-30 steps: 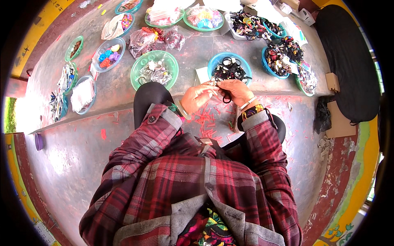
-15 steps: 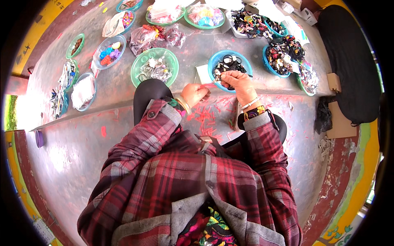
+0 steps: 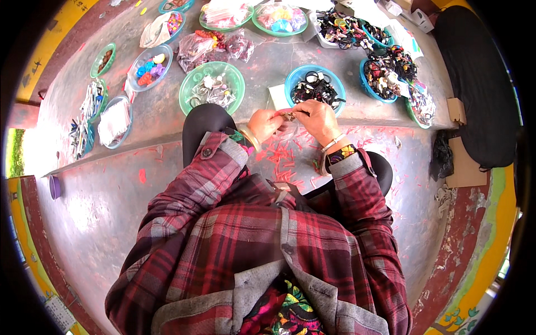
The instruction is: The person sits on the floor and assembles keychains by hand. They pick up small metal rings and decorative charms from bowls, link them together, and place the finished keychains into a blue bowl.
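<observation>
My left hand [image 3: 264,125] is closed in a pinch, with a small pink strip [image 3: 281,112] at its fingertips. Close beside it, my right hand [image 3: 319,121] pinches a small dark-and-brown piece [image 3: 290,116] that meets the strip; its kind is too small to make out. Both hands are just in front of a blue basin [image 3: 288,89] of black hair ties [image 3: 317,92]. To the left stands a green basin [image 3: 239,92] of clear packets and small pieces. Many pink strips [image 3: 277,159] lie scattered on the floor below my hands.
A white card [image 3: 278,97] lies between the two basins. Further basins of hair ties [image 3: 385,78], colourful pieces [image 3: 149,72], white packets [image 3: 114,121] and pens [image 3: 92,103] stand around the ledge. A cardboard box [image 3: 466,162] and a long black cushion [image 3: 474,84] are at the right.
My right hand has come down and left from over the blue basin, bringing a small piece to my left hand's fingertips. My left hand has hardly moved.
</observation>
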Motion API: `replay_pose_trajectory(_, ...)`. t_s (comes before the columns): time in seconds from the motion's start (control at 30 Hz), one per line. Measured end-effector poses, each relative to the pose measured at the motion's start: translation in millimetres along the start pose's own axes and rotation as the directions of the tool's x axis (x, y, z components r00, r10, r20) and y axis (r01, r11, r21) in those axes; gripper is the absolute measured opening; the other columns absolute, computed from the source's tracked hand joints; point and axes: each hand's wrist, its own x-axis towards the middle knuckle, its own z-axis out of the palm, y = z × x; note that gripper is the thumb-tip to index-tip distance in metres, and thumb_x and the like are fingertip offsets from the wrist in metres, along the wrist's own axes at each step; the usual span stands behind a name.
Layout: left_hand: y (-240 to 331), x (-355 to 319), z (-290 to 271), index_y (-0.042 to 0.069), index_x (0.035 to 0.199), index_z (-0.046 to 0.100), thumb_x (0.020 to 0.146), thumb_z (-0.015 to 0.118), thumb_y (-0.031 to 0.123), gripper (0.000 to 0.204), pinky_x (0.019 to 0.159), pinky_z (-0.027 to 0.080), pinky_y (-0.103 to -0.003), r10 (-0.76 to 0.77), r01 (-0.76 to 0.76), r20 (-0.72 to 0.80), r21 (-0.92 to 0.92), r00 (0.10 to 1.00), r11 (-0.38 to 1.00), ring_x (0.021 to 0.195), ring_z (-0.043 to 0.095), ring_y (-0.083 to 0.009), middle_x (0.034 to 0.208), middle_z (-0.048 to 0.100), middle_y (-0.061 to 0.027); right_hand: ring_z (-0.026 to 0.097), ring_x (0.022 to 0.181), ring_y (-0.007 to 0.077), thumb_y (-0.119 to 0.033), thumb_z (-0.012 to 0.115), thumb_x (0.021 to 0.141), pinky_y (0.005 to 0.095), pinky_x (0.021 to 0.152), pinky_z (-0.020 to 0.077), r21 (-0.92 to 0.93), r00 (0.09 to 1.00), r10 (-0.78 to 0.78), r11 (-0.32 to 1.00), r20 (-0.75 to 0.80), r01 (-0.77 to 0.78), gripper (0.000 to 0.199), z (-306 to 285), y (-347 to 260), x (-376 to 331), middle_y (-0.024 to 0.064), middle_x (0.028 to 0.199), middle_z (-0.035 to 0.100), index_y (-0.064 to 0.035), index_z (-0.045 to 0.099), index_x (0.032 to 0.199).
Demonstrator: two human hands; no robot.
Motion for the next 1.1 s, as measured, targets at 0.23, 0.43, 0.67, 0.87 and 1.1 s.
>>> replay_pose_trajectory(0.23, -17, 9, 0, 0.005, 0.104, 0.06, 0.084, 0.044, 0.014, 0.028, 0.062, 0.046, -0.027, 0.207, -0.178, -0.055, 0.325, 0.977, 0.929, 0.071, 0.061, -0.014, 0.081, 0.063, -0.0071, 0.057, 0.073, 0.0274, -0.018, 0.052, 0.076, 0.0379, 0.067, 0.0439, -0.235, 0.984, -0.143, 0.958, 0.105, 0.164, 0.013, -3, 2, 1, 0.0092, 0.073, 0.057, -0.0088, 0.062, 0.073)
replay_pose_trajectory(0.43, 2, -2, 5, 0.005, 0.101, 0.06, 0.081, 0.045, 0.013, 0.027, 0.061, 0.046, -0.03, 0.301, -0.232, -0.071, 0.48, 0.951, 0.846, 0.065, 0.06, -0.0162, 0.072, 0.059, -0.014, 0.056, 0.078, 0.0254, -0.016, 0.05, 0.077, 0.0406, 0.069, 0.0417, -0.394, 0.969, -0.176, 0.889, 0.173, 0.232, 0.012, -1, 2, -2, 0.0067, 0.074, 0.056, -0.0117, 0.061, 0.075)
replay_pose_trajectory(0.67, 7, -3, 6, 0.0, 0.103, 0.057, 0.085, 0.043, 0.013, 0.026, 0.052, 0.052, -0.028, 0.054, -0.039, -0.057, 0.248, 0.997, 0.968, 0.067, 0.06, -0.0166, 0.083, 0.061, -0.0101, 0.056, 0.077, 0.023, -0.013, 0.052, 0.073, 0.0394, 0.068, 0.0407, -0.504, 0.945, -0.248, 0.801, 0.213, 0.323, 0.015, 3, -2, -6, 0.0051, 0.074, 0.055, -0.0161, 0.064, 0.081)
replay_pose_trajectory(0.87, 11, -6, 11, -0.003, 0.105, 0.054, 0.087, 0.041, 0.012, 0.026, 0.056, 0.054, -0.029, 0.005, -0.007, -0.018, -0.088, 1.0, 0.996, 0.073, 0.059, -0.017, 0.091, 0.058, -0.0099, 0.056, 0.078, 0.0221, -0.011, 0.051, 0.072, 0.0408, 0.071, 0.04, -0.577, 0.913, -0.236, 0.714, 0.333, 0.395, 0.016, 2, -11, -4, 0.0045, 0.075, 0.056, -0.0135, 0.063, 0.083)
replay_pose_trajectory(1.1, 15, -5, 9, -0.001, 0.111, 0.05, 0.088, 0.042, 0.014, 0.029, 0.065, 0.054, -0.03, -0.033, 0.038, 0.03, -0.171, 0.999, 0.985, 0.092, 0.054, -0.0172, 0.101, 0.056, -0.0109, 0.057, 0.077, 0.0257, -0.009, 0.05, 0.071, 0.0372, 0.068, 0.0429, -0.387, 0.944, -0.236, 0.868, 0.231, 0.312, 0.01, 3, -9, -6, 0.0081, 0.079, 0.058, -0.0076, 0.058, 0.077)
